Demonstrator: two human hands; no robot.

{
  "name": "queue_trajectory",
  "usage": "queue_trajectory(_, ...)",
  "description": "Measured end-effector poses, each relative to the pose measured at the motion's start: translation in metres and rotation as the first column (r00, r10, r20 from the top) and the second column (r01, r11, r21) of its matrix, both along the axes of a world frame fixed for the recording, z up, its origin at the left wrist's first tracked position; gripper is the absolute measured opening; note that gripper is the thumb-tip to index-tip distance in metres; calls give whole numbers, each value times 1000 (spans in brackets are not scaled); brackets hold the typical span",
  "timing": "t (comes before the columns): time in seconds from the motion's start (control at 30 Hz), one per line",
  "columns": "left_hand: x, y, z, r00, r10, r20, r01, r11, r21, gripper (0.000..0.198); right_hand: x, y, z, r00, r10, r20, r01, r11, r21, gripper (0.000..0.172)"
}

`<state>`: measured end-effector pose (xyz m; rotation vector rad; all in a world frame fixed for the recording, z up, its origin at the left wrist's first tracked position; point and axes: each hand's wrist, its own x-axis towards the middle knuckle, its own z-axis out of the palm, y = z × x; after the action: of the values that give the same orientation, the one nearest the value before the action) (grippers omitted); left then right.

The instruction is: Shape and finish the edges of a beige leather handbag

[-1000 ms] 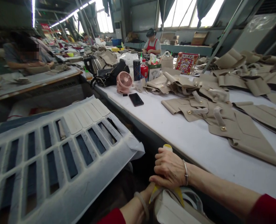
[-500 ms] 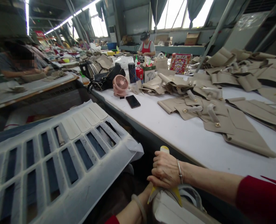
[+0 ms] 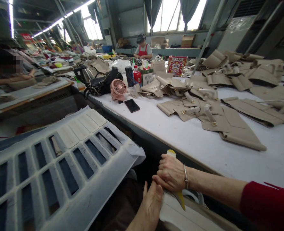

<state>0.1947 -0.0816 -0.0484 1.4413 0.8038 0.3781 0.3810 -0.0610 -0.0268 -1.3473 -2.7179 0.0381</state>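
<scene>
My right hand is closed around a yellow-and-white object, whose rounded end shows above the fist and whose pointed yellow end shows below. Its kind I cannot make out. Below lies a beige bag with a whitish flat panel facing up and a pale wrapped handle beside it. My left hand grips the near left end of this bag, close under the right fist. Some of its fingers are hidden.
On the left stands a white slotted tray, several pale strips in its upper slots. Across the white table lie beige bag pieces, a phone, a pink fan and a black bag. People sit farther off.
My left hand has come up and forward along the bag's end, beside the right fist. The right hand still holds the yellow-and-white object. The whole view has shifted slightly.
</scene>
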Motion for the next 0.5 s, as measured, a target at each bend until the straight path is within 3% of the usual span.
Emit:
queue_trajectory(0.13, 1, 0, 12, 997, -59, -58, 68, 984, 162, 63, -1, -10, 1, 999, -54, 3, 54, 998, -17, 52)
queue_trajectory(0.3, -5, 2, 25, 975, -194, -105, 208, 968, 143, 59, -4, -25, 3, 990, -141, 18, 142, 987, -71, 52)
queue_trajectory(0.4, -8, 9, 21, 974, -220, 51, 224, 970, -97, 66, -8, -32, 7, 976, -214, 37, 217, 968, -124, 53)
queue_trajectory(0.5, -8, 19, 10, 956, -113, 271, 230, 862, -452, 75, -8, -42, 13, 932, -357, 62, 362, 911, -198, 58)
